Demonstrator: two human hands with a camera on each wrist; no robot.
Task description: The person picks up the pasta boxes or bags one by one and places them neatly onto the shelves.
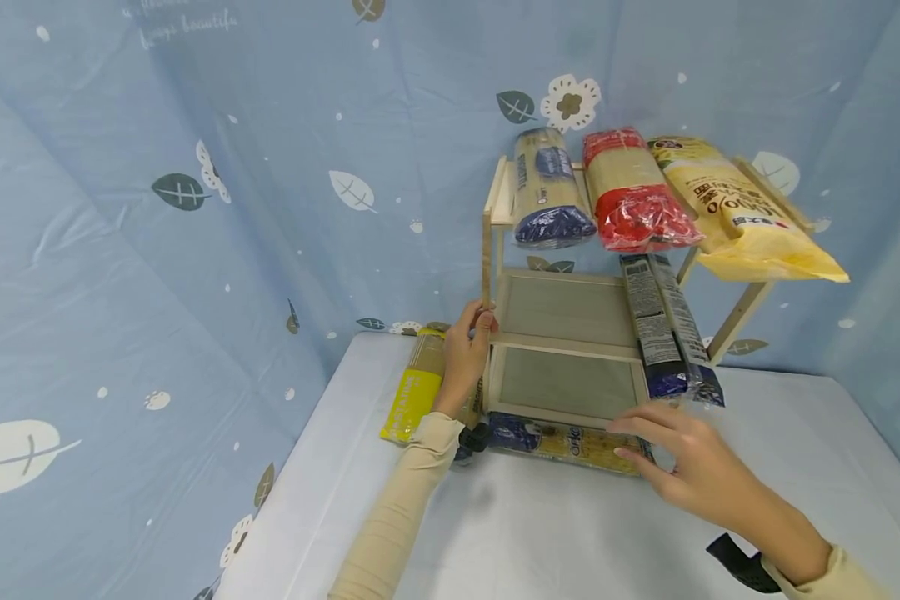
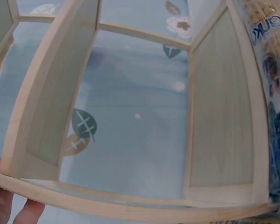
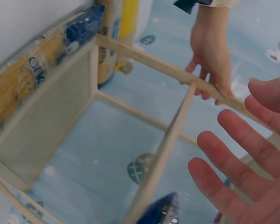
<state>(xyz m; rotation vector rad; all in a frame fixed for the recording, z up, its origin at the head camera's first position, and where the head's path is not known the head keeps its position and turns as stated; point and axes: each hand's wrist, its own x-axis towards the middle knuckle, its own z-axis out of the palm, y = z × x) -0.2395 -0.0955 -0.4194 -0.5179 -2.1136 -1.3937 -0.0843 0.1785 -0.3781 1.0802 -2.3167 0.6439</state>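
A small wooden rack [image 1: 566, 343] with greenish-grey shelf panels stands on the white table. My left hand [image 1: 465, 354] grips its front left post about mid-height, fingers [image 2: 30, 212] wrapped at the wood's outer side. My right hand [image 1: 682, 458] hangs in front of the lowest shelf, fingers spread and holding nothing; the right wrist view shows its bare fingertips [image 3: 205, 170]. Just beyond those fingers, a clear pack of pasta [image 1: 562, 442] with a blue end lies across the rack's foot. On the middle shelf, dark-labelled packs [image 1: 660, 321] lie at the right side.
The top shelf bears a blue-ended noodle pack [image 1: 547, 187], a red noodle pack [image 1: 637, 192] and a yellow bag [image 1: 742, 204], all jutting over the front. Left of the rack lies a yellow pasta pack [image 1: 416, 387]. A blue patterned cloth [image 1: 270, 167] hangs behind.
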